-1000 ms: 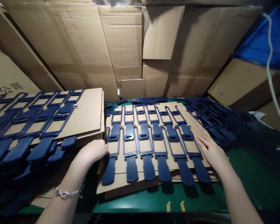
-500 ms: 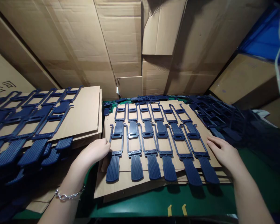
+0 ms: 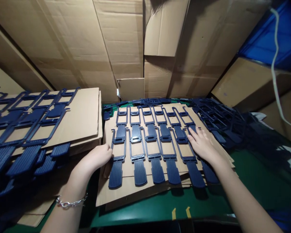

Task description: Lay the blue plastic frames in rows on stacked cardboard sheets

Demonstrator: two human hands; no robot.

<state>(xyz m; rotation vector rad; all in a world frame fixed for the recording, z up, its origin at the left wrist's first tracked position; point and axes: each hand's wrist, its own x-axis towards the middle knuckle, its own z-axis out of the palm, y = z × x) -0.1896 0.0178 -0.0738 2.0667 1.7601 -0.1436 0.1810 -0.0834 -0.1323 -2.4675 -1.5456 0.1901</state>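
Before cardboard [image 3: 118, 38], over green tabletop [image 3: 254, 181], left fingers [image 3: 108, 150] curl, right fingers [image 3: 197, 138] spread, grips unclear.

Left forearm [image 3: 71, 194] bare, slanting up and inward. Left hand [image 3: 99, 157] curled, back upward. Right forearm [image 3: 242, 191] bare, reaching diagonally inward from lower right; right hand [image 3: 203, 145] palm down, fingers [image 3: 199, 135] loosely spread.

This looks like a workshop or small factory packing station — identical dark blue plastic pieces [image 3: 140, 174] lie in rows on cardboard sheets [image 3: 87, 111], across a green work surface [image 3: 254, 184] — walled by large cardboard panels [image 3: 70, 38], with yellow strips [image 3: 174, 214] marking the front edge.
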